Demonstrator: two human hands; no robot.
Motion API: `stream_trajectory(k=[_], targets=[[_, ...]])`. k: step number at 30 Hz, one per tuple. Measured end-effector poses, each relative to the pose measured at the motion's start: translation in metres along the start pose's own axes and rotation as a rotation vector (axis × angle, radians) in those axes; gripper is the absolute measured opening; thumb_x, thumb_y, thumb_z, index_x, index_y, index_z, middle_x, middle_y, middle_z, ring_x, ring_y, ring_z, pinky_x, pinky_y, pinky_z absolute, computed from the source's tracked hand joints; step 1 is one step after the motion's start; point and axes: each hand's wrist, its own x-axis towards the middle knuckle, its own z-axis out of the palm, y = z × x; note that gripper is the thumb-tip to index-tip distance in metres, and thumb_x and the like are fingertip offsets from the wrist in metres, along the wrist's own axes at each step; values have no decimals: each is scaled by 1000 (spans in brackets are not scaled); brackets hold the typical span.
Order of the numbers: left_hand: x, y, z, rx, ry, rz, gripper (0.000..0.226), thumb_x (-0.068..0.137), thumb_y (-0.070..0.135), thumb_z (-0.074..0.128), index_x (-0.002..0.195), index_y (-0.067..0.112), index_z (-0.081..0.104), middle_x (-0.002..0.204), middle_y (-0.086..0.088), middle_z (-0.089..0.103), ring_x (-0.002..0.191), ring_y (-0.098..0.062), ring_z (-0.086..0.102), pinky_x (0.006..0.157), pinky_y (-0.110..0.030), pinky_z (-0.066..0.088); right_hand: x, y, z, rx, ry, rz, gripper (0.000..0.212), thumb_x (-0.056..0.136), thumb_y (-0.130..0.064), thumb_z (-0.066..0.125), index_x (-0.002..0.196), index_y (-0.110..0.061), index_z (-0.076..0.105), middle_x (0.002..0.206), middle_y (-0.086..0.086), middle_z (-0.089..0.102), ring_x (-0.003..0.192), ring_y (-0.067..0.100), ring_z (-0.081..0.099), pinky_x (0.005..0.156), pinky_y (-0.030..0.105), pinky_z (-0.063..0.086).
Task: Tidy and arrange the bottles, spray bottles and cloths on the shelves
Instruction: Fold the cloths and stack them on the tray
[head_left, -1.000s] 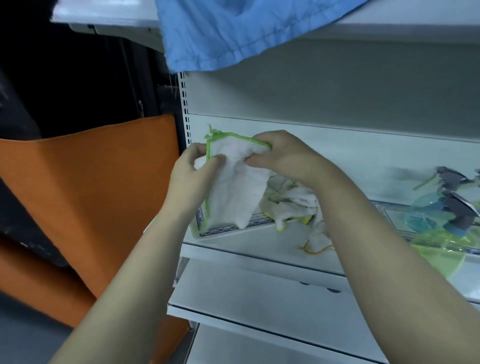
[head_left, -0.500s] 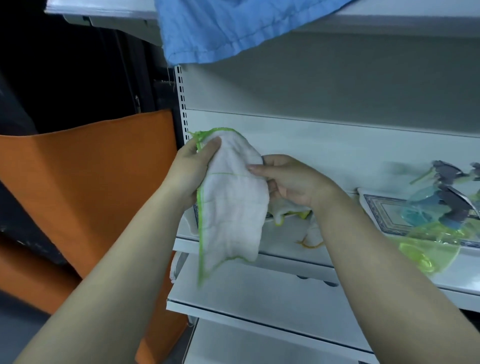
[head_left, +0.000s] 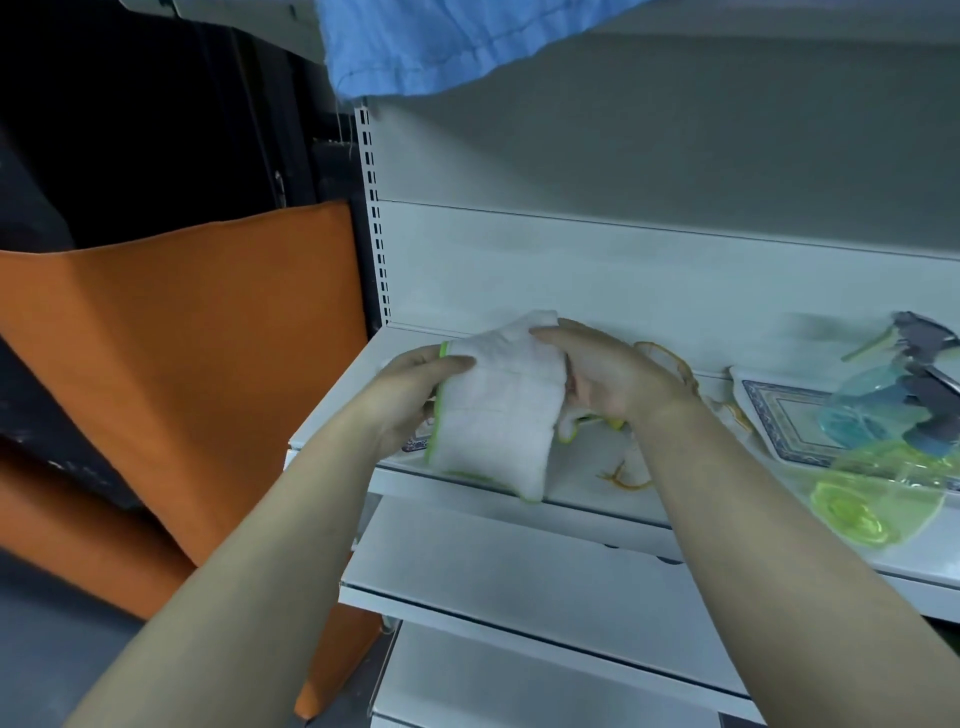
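**Two hands hold a folded white cloth over the shelf**

In the middle of the frame, a folded white cloth with a green edge (head_left: 498, 410) is held just above the white metal shelf (head_left: 587, 457). The left hand (head_left: 410, 395) grips the cloth's left side, with the thumb on top by the green edge. The right hand (head_left: 608, 379) holds the right side, with its fingers curled over the top corner.

Under and behind the right hand lies a crumpled white cloth with an orange edge (head_left: 628, 462). To the right sits a flat tray with a blue pattern (head_left: 779, 421). At the right edge are a see-through blue spray bottle (head_left: 862, 410) and a see-through green spray bottle (head_left: 872, 509), both blurry.

A blue cloth (head_left: 431, 47) hangs down from the shelf at the top. A big orange sheet (head_left: 182, 338) fills the left of the frame. A lower white shelf (head_left: 519, 571) sticks out below.
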Motion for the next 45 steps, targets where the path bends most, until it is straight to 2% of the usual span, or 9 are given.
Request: stream_trajectory(k=[6, 11, 13, 19, 26, 30, 34, 38, 45], targets=[[1, 18, -10, 502, 64, -14, 33, 87, 32, 72, 62, 22, 51, 60, 5, 44, 59, -15, 40, 63, -28, 26, -5, -10, -10, -430, -20, 69, 60, 86, -9, 69, 141, -15, 45, 78, 9, 49, 51, 12, 37, 46, 25, 16], [5, 45, -13, 330, 23, 28, 17, 95, 20, 64, 104, 6, 68, 77, -13, 51, 40, -14, 41, 42, -27, 31, 1, -29, 2, -269, 162, -95, 85, 93, -10, 64, 158, -33, 15, 88, 8, 63, 50, 14, 54, 45, 25, 43], [5, 60, -8, 136, 33, 63, 14, 98, 13, 58, 109, 10, 67, 93, -14, 67, 57, -17, 68, 59, -28, 60, 1, -43, 13, -141, 159, -221, 65, 97, -6, 58, 152, -29, 32, 118, 15, 60, 60, 22, 69, 55, 28, 58], [6, 72, -11, -197, 171, 139, 24, 94, 30, 61, 108, 10, 63, 116, -14, 68, 95, -30, 74, 86, -38, 59, 6, -57, 26, 1, 156, -408, 39, 95, -18, 59, 132, -31, 53, 118, 8, 61, 93, 28, 73, 79, 34, 62], [0, -24, -19, 733, 332, -117, 35, 91, 35, 60, 63, 17, 49, 56, 0, 46, 59, -23, 53, 55, -28, 33, 24, 32, 26, -398, 193, 45, 38, 90, -16, 63, 127, -14, 53, 94, 12, 67, 77, 22, 63, 85, 37, 56], [3, -37, -16, 854, 464, -65, 20, 91, 42, 52, 101, 25, 55, 69, 5, 56, 84, -27, 58, 92, -41, 45, 44, 38, 27, -674, 236, -33, 48, 79, -25, 65, 126, -17, 57, 114, 15, 69, 99, 30, 68, 93, 46, 56], [8, -37, -16, 913, 527, -5, 34, 92, 33, 49, 126, 28, 48, 65, 3, 60, 78, -24, 58, 99, -38, 40, 50, 32, 38, -1021, 200, -34, 9, 83, -13, 58, 75, -9, 58, 78, 13, 61, 82, 31, 66, 81, 45, 58], [11, -41, -19, 944, 461, -39, 25, 90, 32, 47, 107, 38, 64, 85, 8, 67, 87, -19, 57, 90, -32, 31, 56, 36, 46, -1186, 210, -4, 31, 81, -8, 57, 60, -16, 36, 58, 2, 38, 59, 23, 43, 45, 28, 25], [27, -41, -28, 634, 484, 170, 35, 88, 18, 53, 80, 50, 64, 70, 10, 61, 73, -22, 56, 74, -31, 44, 77, 34, 44, -817, 351, -322, 45, 89, -3, 47, 128, -23, 61, 108, 1, 65, 100, 24, 59, 79, 27, 46]])
